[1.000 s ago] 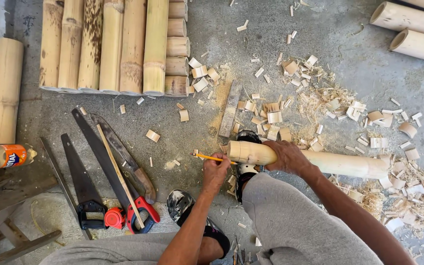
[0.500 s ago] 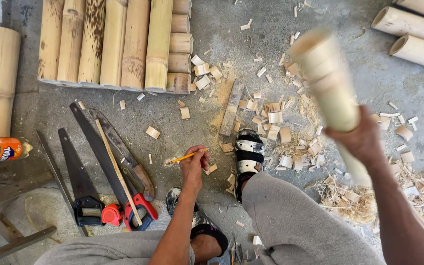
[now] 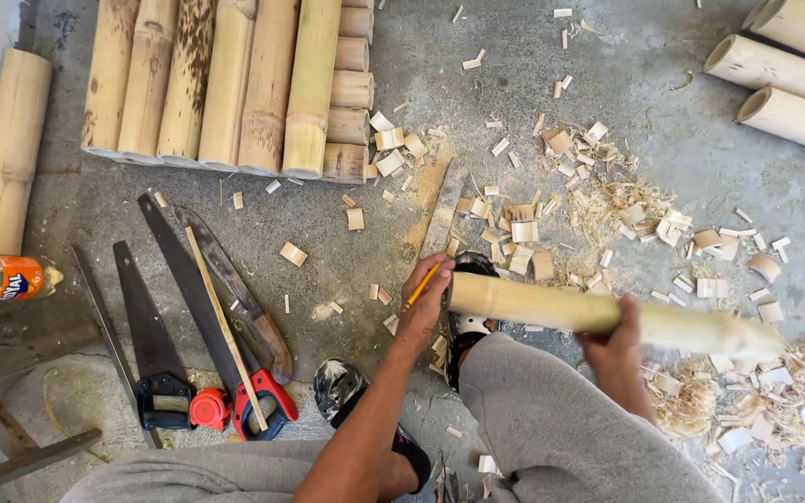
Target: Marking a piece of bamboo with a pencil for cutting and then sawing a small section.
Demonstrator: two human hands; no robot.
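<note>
Swung down from upright half a second ago, now lying level across the knee — bamboo pole (image 3: 598,315) clamped in right hand (image 3: 619,349), pencil (image 3: 422,284) pinched in left hand (image 3: 424,300) at nine o'clock of its cut end — best braced firmly against the leg, pencil tip kept square.

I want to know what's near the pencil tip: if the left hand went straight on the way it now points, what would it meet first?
Probably the cut end of the bamboo pole, just beyond the left hand and its pencil; depth is unclear.
</note>
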